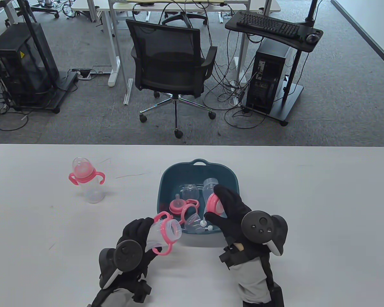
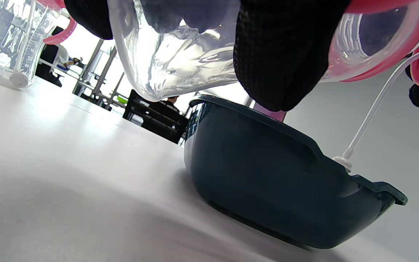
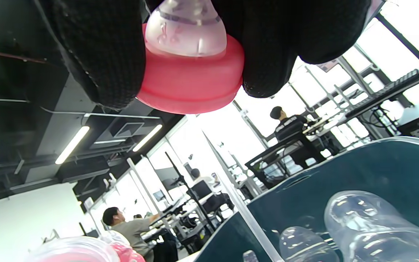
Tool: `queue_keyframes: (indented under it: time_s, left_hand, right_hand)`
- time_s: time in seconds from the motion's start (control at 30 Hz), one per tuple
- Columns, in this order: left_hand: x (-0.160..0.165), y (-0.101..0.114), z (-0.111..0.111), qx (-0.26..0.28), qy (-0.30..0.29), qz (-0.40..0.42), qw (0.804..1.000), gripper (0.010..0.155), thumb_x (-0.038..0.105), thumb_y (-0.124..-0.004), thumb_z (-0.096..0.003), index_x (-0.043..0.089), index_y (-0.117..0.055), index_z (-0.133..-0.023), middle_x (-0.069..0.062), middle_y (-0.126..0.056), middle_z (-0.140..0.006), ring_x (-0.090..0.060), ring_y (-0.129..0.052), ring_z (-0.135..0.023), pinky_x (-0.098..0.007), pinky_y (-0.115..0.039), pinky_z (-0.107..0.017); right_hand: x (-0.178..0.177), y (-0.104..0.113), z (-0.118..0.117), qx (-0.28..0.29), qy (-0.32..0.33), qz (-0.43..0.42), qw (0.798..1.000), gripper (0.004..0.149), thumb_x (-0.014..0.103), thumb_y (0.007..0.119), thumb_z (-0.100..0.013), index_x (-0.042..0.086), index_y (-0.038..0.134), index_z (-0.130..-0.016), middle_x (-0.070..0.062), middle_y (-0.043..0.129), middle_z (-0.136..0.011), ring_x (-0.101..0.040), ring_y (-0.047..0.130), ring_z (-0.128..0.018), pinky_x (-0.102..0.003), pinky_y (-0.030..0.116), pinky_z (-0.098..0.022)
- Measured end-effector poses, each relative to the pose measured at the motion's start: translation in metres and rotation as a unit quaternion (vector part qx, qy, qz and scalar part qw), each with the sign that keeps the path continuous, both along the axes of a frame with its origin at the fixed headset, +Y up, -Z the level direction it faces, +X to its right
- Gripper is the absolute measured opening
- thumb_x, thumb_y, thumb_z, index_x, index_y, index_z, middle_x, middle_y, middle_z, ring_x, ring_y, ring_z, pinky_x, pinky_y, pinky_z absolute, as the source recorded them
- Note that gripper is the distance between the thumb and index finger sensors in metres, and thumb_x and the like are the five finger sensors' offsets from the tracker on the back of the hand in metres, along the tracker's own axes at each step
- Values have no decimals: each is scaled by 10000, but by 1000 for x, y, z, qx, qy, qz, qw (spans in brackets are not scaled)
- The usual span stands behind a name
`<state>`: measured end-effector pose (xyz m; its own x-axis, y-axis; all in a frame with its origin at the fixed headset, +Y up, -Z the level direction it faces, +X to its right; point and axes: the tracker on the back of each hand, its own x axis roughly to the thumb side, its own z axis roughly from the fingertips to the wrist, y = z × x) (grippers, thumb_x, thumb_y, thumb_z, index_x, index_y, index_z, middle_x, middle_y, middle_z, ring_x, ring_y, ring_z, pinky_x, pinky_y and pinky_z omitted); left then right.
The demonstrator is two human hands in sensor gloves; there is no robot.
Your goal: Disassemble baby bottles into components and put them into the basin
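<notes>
My left hand (image 1: 137,236) grips a clear bottle body (image 1: 161,234) with a pink handle ring, its open mouth turned toward the teal basin (image 1: 166,179). In the left wrist view the same bottle body (image 2: 180,62) fills the top, a gloved finger across it. My right hand (image 1: 233,211) holds a pink screw collar with its nipple (image 1: 215,203) over the basin's right side; in the right wrist view my fingers pinch this collar (image 3: 191,83). A thin white straw (image 2: 373,112) hangs from it down into the basin (image 2: 286,174). Inside lie clear bottle parts and a pink collar (image 1: 177,206).
A whole baby bottle (image 1: 86,180) with pink handles and a clear cap stands on the white table (image 1: 307,192) at the left. Beyond the table's far edge are an office chair (image 1: 172,64) and a computer cart (image 1: 272,73). People sit at desks in the background.
</notes>
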<state>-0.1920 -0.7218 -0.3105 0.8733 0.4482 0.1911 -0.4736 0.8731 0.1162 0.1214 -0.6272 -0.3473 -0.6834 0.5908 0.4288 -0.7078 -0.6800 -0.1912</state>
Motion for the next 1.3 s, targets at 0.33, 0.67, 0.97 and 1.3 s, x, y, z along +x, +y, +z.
queue_keyframes:
  time_s: [0.33, 0.67, 0.97, 1.3]
  left_hand:
    - [0, -2, 0, -1, -1, -2, 1000, 906, 427, -933, -422, 398, -292, -1062, 62, -335, -1109, -279, -418, -1122, -587, -514, -742]
    - [1, -2, 0, -2, -3, -3, 1000, 907, 427, -933, -422, 396, -292, -1063, 59, -336, -1109, -278, -421, -1121, -587, -515, -741]
    - [1, -3, -1, -1, -3, -2, 1000, 908, 428, -933, -421, 395, -292, -1063, 60, -337, -1108, -279, -421, -1121, -588, -516, -740]
    - [1, -3, -1, -1, -4, -1, 1000, 908, 429, -933, -421, 395, -292, -1063, 60, -337, -1109, -277, -423, -1120, -587, -517, -741]
  right_hand:
    - [3, -24, -13, -52, -19, 30, 998, 766, 364, 925, -464, 153, 546, -1096, -227, 631, -1068, -475, 828, -784, -631, 669, -569]
    - [-19, -45, -23, -74, -41, 137, 987, 742, 320, 916, -470, 165, 549, -1096, -251, 561, -1083, -503, 775, -816, -645, 630, -596]
    - [-32, -58, -29, -84, -61, 224, 969, 741, 306, 915, -471, 165, 542, -1096, -231, 563, -1091, -509, 760, -833, -657, 612, -604]
    - [-34, -69, -33, -74, -95, 274, 954, 731, 319, 899, -482, 140, 540, -1093, -244, 587, -1080, -501, 724, -870, -673, 584, -615]
